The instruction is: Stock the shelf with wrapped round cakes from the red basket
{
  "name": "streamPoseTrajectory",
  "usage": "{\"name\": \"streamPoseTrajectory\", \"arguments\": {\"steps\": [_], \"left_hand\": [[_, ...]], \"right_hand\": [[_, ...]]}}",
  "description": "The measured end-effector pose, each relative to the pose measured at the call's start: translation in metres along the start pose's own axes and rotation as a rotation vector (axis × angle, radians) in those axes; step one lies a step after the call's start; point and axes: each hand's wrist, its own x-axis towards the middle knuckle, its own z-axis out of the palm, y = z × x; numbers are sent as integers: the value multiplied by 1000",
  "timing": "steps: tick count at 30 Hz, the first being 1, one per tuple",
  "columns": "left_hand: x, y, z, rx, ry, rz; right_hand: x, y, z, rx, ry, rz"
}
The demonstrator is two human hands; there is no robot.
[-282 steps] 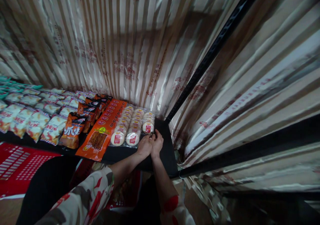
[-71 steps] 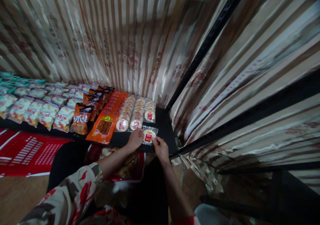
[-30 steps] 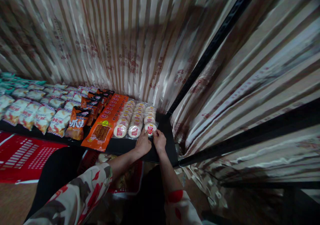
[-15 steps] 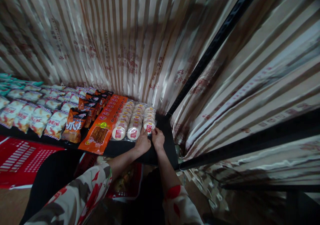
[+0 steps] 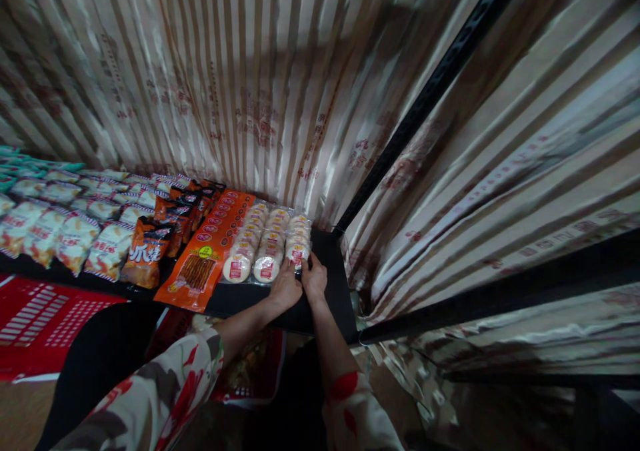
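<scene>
Both hands are at the near end of the rightmost row of round white packaged crackers [image 5: 299, 243], which have red labels under clear wrap. My left hand [image 5: 287, 288] has its fingers closed at the front packet's lower left edge. On the right edge of that same packet, my right hand [image 5: 314, 278] rests with curled fingers. The front packet lies between the fingertips of both hands. To the left are two more rows of the same crackers [image 5: 237, 267], and beside them a flat orange snack bag [image 5: 195, 271]. Everything lies on a black shelf [image 5: 337, 291].
Orange-brown snack bags [image 5: 146, 254] and many white snack bags [image 5: 75, 241] fill the shelf's left. Green packets [image 5: 15, 164] lie at the far left. Red baskets [image 5: 35, 324] stand below. A black post [image 5: 400, 134] rises at the right before striped curtains [image 5: 240, 71].
My hands have stayed at the front packet, with my right fingers shifting slightly at its edge. The goods on the left appear marginally further left as the view moves a little.
</scene>
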Motion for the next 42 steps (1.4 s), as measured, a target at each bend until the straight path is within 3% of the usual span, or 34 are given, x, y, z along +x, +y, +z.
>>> {"name": "streamPoseTrajectory", "arguments": {"steps": [16,28,35,42], "left_hand": [[-2,6,-5,38,-20,-38],[-8,5,-3,21,-2,33],[-20,-3,-1,-82,36,105],[-55,-16,-8,-108,38,107]], "right_hand": [[-2,-6,4,-37,7,11],[-10,2,11,112,129,-8],[-34,-4,4,125,214,-43],[-71,-13,2,197,192,-124]]}}
